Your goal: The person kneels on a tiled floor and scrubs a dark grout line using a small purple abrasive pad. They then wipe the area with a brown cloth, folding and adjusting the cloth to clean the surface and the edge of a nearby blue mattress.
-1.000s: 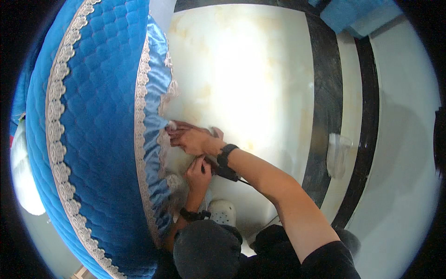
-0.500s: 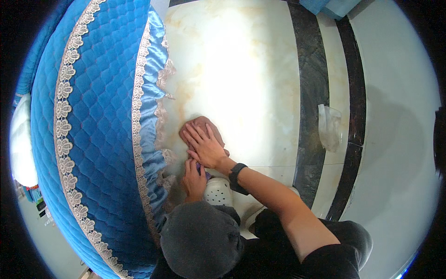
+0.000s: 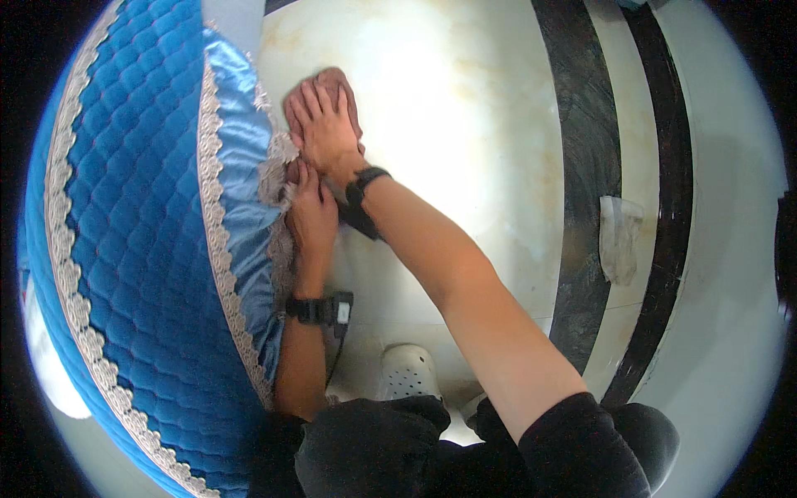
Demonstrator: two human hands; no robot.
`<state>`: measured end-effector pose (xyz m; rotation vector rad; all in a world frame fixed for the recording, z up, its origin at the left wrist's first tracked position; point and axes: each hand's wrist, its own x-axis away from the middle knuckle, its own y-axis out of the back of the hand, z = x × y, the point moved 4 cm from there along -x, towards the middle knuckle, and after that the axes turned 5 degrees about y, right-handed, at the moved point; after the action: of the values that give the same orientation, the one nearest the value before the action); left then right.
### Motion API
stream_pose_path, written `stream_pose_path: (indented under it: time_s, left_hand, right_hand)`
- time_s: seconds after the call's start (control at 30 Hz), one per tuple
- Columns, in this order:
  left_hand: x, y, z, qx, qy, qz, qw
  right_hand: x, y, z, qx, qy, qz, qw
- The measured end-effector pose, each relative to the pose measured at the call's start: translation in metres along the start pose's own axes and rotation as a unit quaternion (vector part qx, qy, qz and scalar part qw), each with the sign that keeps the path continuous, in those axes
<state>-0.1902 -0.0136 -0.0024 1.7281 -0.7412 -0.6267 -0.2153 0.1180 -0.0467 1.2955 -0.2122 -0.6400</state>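
Observation:
A folded brown cloth (image 3: pixel 339 80) lies on the pale floor beside the bed's ruffled skirt. My right hand (image 3: pixel 329 139) presses flat on it with the fingers slightly spread. Just nearer, my left hand (image 3: pixel 312 217) is closed at the near end of the cloth, close against the lace ruffle; its fingertips are partly hidden. Each wrist wears a black strap.
The blue quilted bedspread (image 3: pixel 141 224) with its lace-edged satin skirt (image 3: pixel 237 124) bounds the left side. On the right, a whitish crumpled packet or wipe (image 3: pixel 619 241) lies beside a dark floor band (image 3: pixel 584 149). A white clog (image 3: pixel 408 372) stands below my arms.
Both hands and the brown cloth have moved forward along the bed's edge, away from my body. My arms are stretched out further. The view has shifted slightly.

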Motion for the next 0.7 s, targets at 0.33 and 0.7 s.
stream_pose_path:
  time_s: [0.33, 0.7]
  left_hand:
    - [-0.081, -0.051, -0.136, 0.052, -0.177, 0.058, 0.981]
    - [0.136, -0.090, -0.292, 0.147, -0.433, 0.256, 0.852]
  right_hand:
    - [0.008, 0.059, -0.201, 0.099, -0.088, -0.113, 0.985]
    - [0.351, 0.157, -0.291, 0.144, -0.315, -0.119, 0.931]
